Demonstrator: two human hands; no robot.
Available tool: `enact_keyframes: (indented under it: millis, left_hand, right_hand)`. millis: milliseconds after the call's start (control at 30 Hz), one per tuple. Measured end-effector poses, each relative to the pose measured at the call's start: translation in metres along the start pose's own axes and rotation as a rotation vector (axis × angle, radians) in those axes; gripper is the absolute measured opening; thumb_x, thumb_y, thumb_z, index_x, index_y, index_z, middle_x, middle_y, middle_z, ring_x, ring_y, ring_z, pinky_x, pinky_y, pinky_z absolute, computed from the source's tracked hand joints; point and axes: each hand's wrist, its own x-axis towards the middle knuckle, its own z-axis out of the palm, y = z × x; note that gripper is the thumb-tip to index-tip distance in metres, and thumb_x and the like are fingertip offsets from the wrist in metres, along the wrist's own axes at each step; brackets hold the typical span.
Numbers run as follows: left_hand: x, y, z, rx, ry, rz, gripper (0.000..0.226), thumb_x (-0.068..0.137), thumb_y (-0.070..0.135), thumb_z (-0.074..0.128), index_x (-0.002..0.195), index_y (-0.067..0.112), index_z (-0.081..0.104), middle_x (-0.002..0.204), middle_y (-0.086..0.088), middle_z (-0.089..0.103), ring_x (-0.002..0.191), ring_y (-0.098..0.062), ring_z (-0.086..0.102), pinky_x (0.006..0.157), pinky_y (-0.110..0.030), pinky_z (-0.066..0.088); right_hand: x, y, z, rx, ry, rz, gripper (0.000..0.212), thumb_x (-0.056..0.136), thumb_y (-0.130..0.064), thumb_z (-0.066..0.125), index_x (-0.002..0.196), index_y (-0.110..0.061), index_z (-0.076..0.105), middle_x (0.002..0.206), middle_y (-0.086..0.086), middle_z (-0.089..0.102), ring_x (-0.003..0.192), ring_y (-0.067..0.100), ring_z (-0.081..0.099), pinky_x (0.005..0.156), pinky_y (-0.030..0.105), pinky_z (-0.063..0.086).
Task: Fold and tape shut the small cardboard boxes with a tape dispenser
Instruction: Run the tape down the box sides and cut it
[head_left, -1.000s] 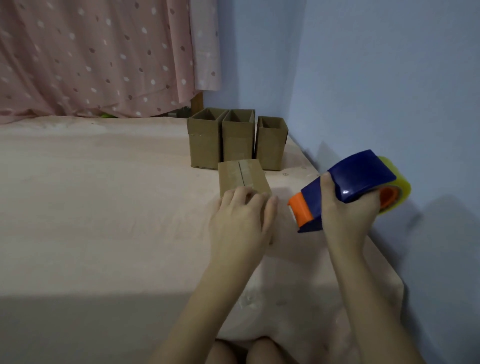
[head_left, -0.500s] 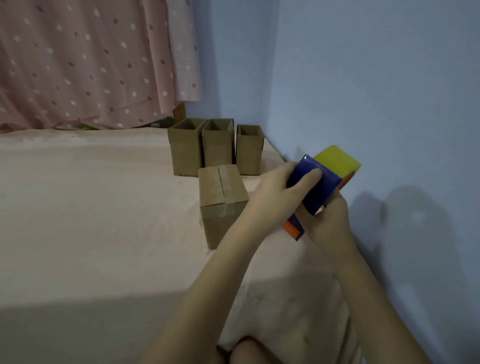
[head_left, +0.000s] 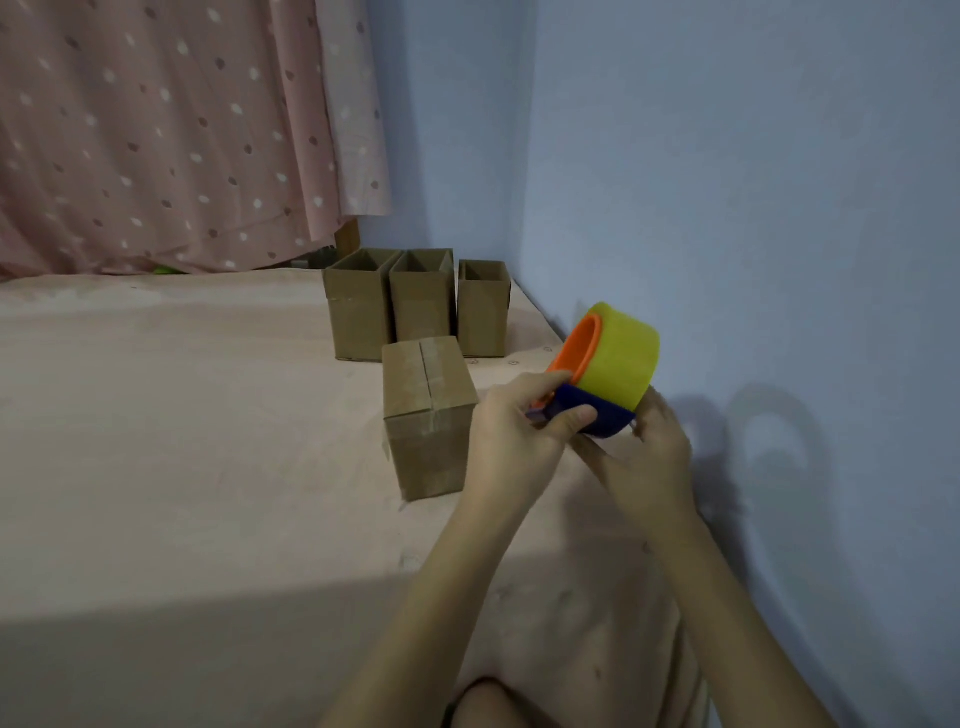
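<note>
A small cardboard box (head_left: 428, 415) with its top flaps folded shut stands on the pink sheet, clear tape along its seam. Just right of it, both hands hold the tape dispenser (head_left: 608, 371), a blue body with an orange hub and a yellow tape roll, raised above the sheet. My left hand (head_left: 524, 431) pinches the dispenser's front end with thumb and fingers. My right hand (head_left: 649, 447) grips the blue body from below and behind. Neither hand touches the box.
Three open-topped cardboard boxes (head_left: 415, 301) stand in a row behind, near the corner. The blue wall (head_left: 753, 234) runs close on the right. A pink spotted curtain (head_left: 171, 130) hangs at the back. My knee (head_left: 498, 701) shows at the bottom.
My left hand left the shut box and went to the dispenser's front end. The dispenser has turned so that its yellow roll faces up.
</note>
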Motion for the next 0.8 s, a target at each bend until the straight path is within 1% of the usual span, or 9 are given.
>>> enact_keyframes:
  millis: [33, 100, 200, 267, 367, 433, 533, 633, 800]
  left_hand:
    - [-0.001, -0.006, 0.002, 0.016, 0.013, -0.006, 0.036, 0.079, 0.007, 0.075, 0.114, 0.007, 0.068, 0.103, -0.001, 0.07, 0.096, -0.009, 0.063, 0.084, -0.029, 0.053]
    - [-0.005, -0.018, 0.007, 0.049, 0.03, -0.02, 0.036, 0.078, 0.009, 0.076, 0.113, 0.008, 0.068, 0.102, -0.001, 0.069, 0.095, -0.011, 0.062, 0.084, -0.033, 0.054]
    - [-0.015, -0.037, 0.015, 0.174, 0.058, 0.011, 0.032, 0.077, 0.017, 0.076, 0.109, 0.011, 0.069, 0.097, -0.003, 0.069, 0.09, -0.016, 0.061, 0.079, -0.031, 0.051]
    - [-0.021, -0.048, 0.02, 0.283, 0.083, 0.097, 0.029, 0.076, 0.02, 0.072, 0.104, 0.01, 0.07, 0.092, -0.002, 0.069, 0.083, -0.012, 0.059, 0.073, -0.026, 0.049]
    - [-0.027, -0.059, 0.026, 0.389, 0.112, 0.164, 0.018, 0.073, 0.013, 0.072, 0.09, 0.009, 0.069, 0.082, -0.002, 0.065, 0.073, -0.009, 0.053, 0.062, -0.023, 0.042]
    - [-0.029, -0.065, 0.029, 0.443, 0.11, 0.148, 0.014, 0.072, 0.012, 0.072, 0.085, 0.009, 0.067, 0.081, -0.002, 0.064, 0.073, -0.014, 0.056, 0.06, -0.026, 0.042]
    - [-0.032, -0.074, 0.031, 0.521, 0.092, 0.106, 0.014, 0.071, 0.008, 0.073, 0.083, 0.009, 0.065, 0.079, -0.004, 0.063, 0.071, -0.023, 0.058, 0.056, -0.033, 0.043]
    - [-0.034, -0.08, 0.031, 0.573, 0.087, 0.077, 0.017, 0.069, 0.008, 0.073, 0.083, 0.011, 0.065, 0.079, -0.004, 0.062, 0.069, -0.026, 0.058, 0.051, -0.032, 0.04]
    - [-0.036, -0.087, 0.03, 0.678, 0.102, 0.063, 0.015, 0.064, 0.016, 0.069, 0.078, 0.015, 0.063, 0.076, -0.001, 0.062, 0.063, -0.025, 0.06, 0.047, -0.023, 0.029]
  right_hand:
    - [-0.003, 0.003, 0.001, 0.111, -0.076, 0.086, 0.036, 0.07, -0.041, 0.076, 0.101, -0.026, 0.063, 0.088, -0.007, 0.067, 0.08, 0.001, 0.059, 0.068, 0.019, 0.047]
    - [-0.008, 0.007, 0.001, 0.192, -0.187, 0.223, 0.037, 0.073, -0.028, 0.08, 0.104, -0.034, 0.062, 0.092, -0.012, 0.07, 0.085, 0.003, 0.065, 0.073, 0.022, 0.052]
    - [-0.01, 0.015, -0.001, 0.136, -0.296, 0.287, 0.033, 0.076, -0.017, 0.076, 0.093, -0.041, 0.062, 0.087, -0.016, 0.069, 0.081, -0.003, 0.065, 0.068, 0.013, 0.049]
    - [-0.012, 0.023, -0.002, 0.052, -0.366, 0.313, 0.03, 0.076, -0.021, 0.071, 0.096, -0.041, 0.061, 0.092, -0.012, 0.068, 0.083, -0.001, 0.064, 0.071, 0.02, 0.052]
    - [-0.013, 0.03, 0.0, 0.013, -0.422, 0.333, 0.034, 0.076, -0.011, 0.064, 0.102, -0.033, 0.06, 0.1, -0.004, 0.068, 0.092, 0.01, 0.064, 0.078, 0.027, 0.052]
    - [-0.012, 0.028, 0.003, 0.079, -0.441, 0.329, 0.039, 0.078, 0.004, 0.061, 0.11, -0.019, 0.059, 0.103, 0.004, 0.066, 0.093, 0.012, 0.062, 0.076, 0.014, 0.048]
    - [-0.01, 0.027, 0.007, 0.126, -0.491, 0.314, 0.05, 0.077, 0.016, 0.054, 0.123, -0.004, 0.049, 0.109, 0.011, 0.06, 0.09, 0.0, 0.055, 0.072, 0.001, 0.041]
    - [-0.011, 0.036, 0.013, 0.135, -0.519, 0.326, 0.06, 0.075, 0.016, 0.053, 0.131, -0.001, 0.04, 0.118, 0.011, 0.055, 0.1, 0.01, 0.054, 0.075, 0.0, 0.038]
    - [-0.02, 0.055, 0.024, 0.027, -0.62, 0.384, 0.048, 0.078, 0.009, 0.047, 0.124, -0.008, 0.048, 0.115, 0.013, 0.056, 0.105, 0.021, 0.054, 0.078, 0.014, 0.042]
